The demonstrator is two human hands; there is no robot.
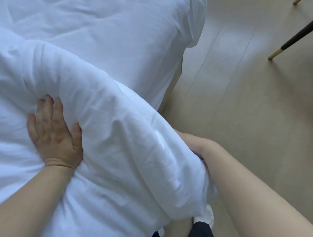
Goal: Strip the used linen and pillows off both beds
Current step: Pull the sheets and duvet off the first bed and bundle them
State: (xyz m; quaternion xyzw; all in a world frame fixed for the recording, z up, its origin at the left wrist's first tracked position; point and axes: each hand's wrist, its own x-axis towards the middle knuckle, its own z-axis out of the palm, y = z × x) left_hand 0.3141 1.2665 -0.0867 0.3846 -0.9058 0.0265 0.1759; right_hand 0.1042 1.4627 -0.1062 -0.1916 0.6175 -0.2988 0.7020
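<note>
At eight o'clock, your left hand (52, 130): fingers straight, apart, pressing the rolled white duvet (118, 126). At four o'clock, your right hand (196, 145): fingers curled into the roll's end, gripping it. Duvet lies across the bed (101, 33); floor (237, 101) at two o'clock.

Floor (254, 118) is pale beige, wood-look planks, with thin seams running diagonally and a soft glare up near the top. Over on the right there's a slanted black furniture leg (291, 38) with a brass-coloured tip touching the floor, and a faint shadow spreads out below it. Another brass tip (296, 1) just pokes in at the top edge. Down at the bottom, a white shoe (209, 215) stands on the floor with a dark trouser leg (201, 230) above it.
</note>
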